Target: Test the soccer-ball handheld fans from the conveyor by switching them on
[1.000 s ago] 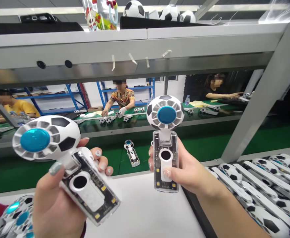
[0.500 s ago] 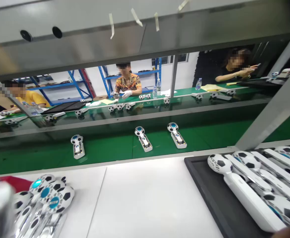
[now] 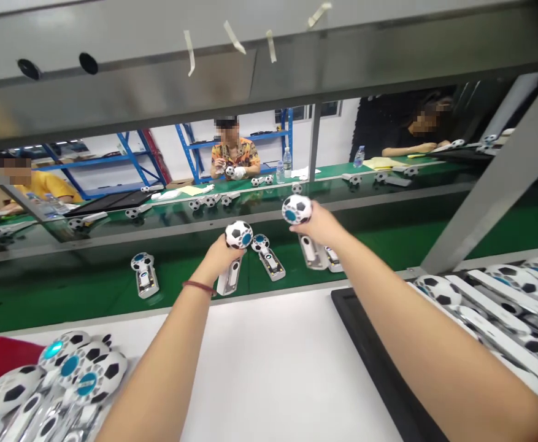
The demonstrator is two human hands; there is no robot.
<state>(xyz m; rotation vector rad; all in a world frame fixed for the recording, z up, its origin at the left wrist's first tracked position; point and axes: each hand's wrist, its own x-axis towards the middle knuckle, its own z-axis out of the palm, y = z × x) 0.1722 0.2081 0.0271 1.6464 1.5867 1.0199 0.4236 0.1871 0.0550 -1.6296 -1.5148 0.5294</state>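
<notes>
Both my arms reach out over the green conveyor belt [image 3: 190,276]. My left hand [image 3: 219,253] is wrapped round the neck of a football-patterned device [image 3: 239,234], whose handle hangs below over the belt. In my right hand [image 3: 321,226] is another football device [image 3: 297,209], its blue disc towards me and its handle slanting down. One football device with an open handle [image 3: 269,258] lies on the belt between my hands. Another [image 3: 335,259] is partly hidden behind my right hand's device. A further one [image 3: 145,275] lies to the left.
Several football devices [image 3: 87,374] are piled at the lower left beside a red bin [image 3: 6,359]. A black tray [image 3: 374,362] of devices stands at the right. Metal posts [image 3: 494,159] and an overhead beam frame the belt; people sit opposite.
Both my hands have come into view over the belt, each with a football device. The white device at the tray's near left side is gone from there. The view has shifted slightly.
</notes>
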